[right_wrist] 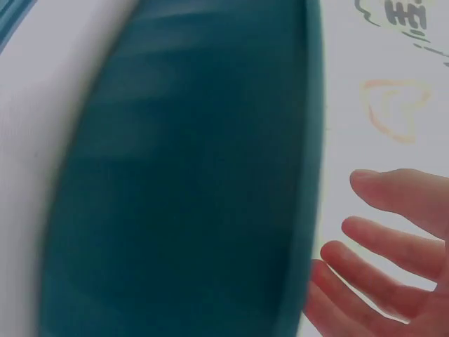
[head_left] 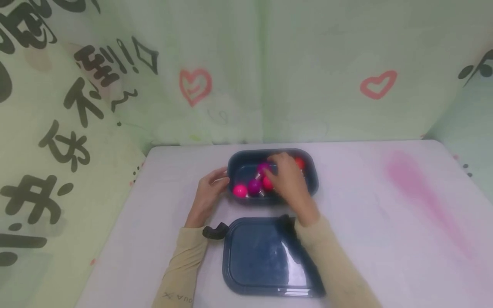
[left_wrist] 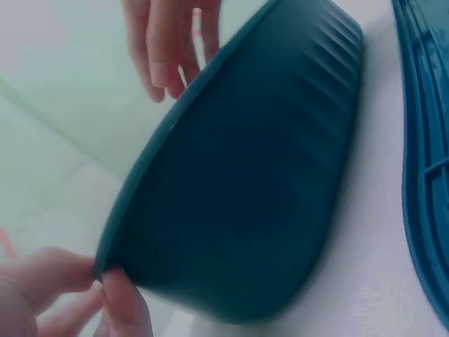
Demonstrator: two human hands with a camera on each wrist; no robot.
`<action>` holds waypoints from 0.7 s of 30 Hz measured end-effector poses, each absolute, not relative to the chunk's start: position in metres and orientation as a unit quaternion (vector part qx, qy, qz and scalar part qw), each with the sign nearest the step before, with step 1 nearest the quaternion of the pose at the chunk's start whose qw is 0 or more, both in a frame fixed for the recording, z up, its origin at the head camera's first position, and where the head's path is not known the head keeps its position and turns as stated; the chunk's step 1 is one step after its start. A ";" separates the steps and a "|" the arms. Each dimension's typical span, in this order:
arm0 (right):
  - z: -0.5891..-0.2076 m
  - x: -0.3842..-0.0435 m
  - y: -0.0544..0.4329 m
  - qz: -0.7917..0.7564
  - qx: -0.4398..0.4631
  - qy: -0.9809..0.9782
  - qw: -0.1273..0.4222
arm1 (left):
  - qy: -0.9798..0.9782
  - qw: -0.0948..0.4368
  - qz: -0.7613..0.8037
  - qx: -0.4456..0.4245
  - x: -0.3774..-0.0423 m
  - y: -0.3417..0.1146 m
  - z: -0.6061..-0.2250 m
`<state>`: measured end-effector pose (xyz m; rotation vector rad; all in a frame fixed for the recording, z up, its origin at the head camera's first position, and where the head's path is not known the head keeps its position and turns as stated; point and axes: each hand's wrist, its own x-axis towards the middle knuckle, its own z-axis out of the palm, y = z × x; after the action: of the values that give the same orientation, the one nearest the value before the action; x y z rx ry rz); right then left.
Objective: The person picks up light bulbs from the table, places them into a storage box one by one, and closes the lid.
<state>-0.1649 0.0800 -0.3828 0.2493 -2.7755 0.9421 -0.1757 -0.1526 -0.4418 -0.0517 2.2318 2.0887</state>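
A dark blue plastic bin point(head_left: 246, 155) stands at the back middle of the table with several glossy round bulbs inside, some showing silvery bases. Pinched between the thumb and fingers of my left hand point(head_left: 209, 188) is the bin's left end rim, as the left wrist view shows. My right hand point(head_left: 286, 171) reaches over the bin, fingers spread and apart in the right wrist view, nothing seen between them. Closest to its fingertips is a purple bulb point(head_left: 263, 168). Another purple bulb point(head_left: 254, 187), a pink bulb point(head_left: 240, 191) and a red bulb point(head_left: 299, 163) lie around it.
In front of the bin a dark blue lid point(head_left: 258, 256) lies flat on the white table point(head_left: 385, 239), partly under my right forearm. Pale green curtains point(head_left: 308, 51) with drawn hearts and black writing enclose the table's back and sides.
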 end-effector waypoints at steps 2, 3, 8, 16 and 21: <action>-0.382 -0.163 0.083 0.313 0.093 -0.939 0.107 | 0.735 0.041 0.676 -0.021 -0.175 -0.152 -0.440; -0.381 -0.161 0.084 0.310 0.096 -0.940 0.109 | 0.737 0.041 0.674 -0.024 -0.175 -0.152 -0.439; -0.376 -0.156 0.093 0.297 0.110 -0.941 0.118 | 0.738 0.045 0.672 -0.031 -0.176 -0.154 -0.434; -0.370 -0.147 0.114 0.297 0.140 -0.934 0.138 | 0.743 0.044 0.668 -0.027 -0.171 -0.161 -0.428; -0.369 -0.134 0.124 0.298 0.139 -0.934 0.139 | 0.749 0.044 0.661 -0.021 -0.164 -0.165 -0.424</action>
<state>-0.1344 0.1239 -0.3690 0.4013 -2.6991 0.8622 -0.1643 -0.1647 -0.4244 -0.0645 2.2887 2.0193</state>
